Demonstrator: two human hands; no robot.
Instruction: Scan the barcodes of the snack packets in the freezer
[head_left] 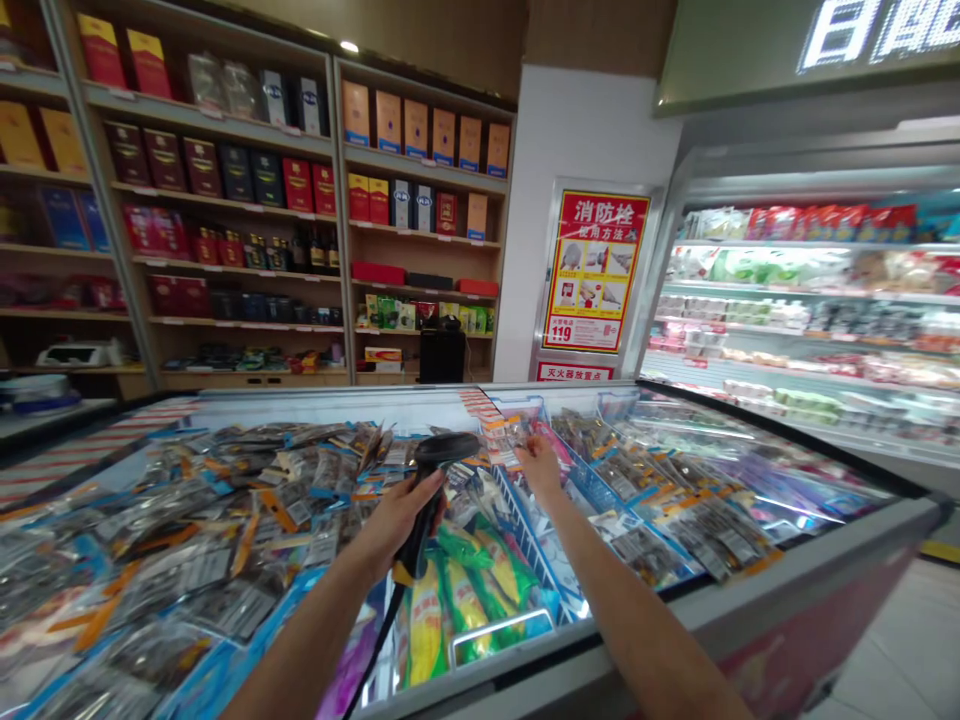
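My left hand (pixel 405 518) is wrapped round the handle of a black barcode scanner (pixel 445 448), whose head points right. Its dark cable runs down toward the bottom edge of the view. Ahead and to the right, my right hand (pixel 541 468) pinches a small clear packet (pixel 511 434) with orange on it, over the far part of the chest freezer (pixel 330 400). Yellow-and-green packs that look like corn (pixel 469 590) lie below the scanner. Right of them stands a blue wire basket (pixel 544 560). My right fingertips are partly hidden by the hand.
Heaps of clear packets (pixel 217 560) fill the freezer's left side; more packets (pixel 667 480) lie in blue baskets on the right. Wooden shelves with boxes (pixel 416 125) stand behind. A red poster (pixel 596 270) hangs on the wall, beside a lit refrigerated display (pixel 817 315).
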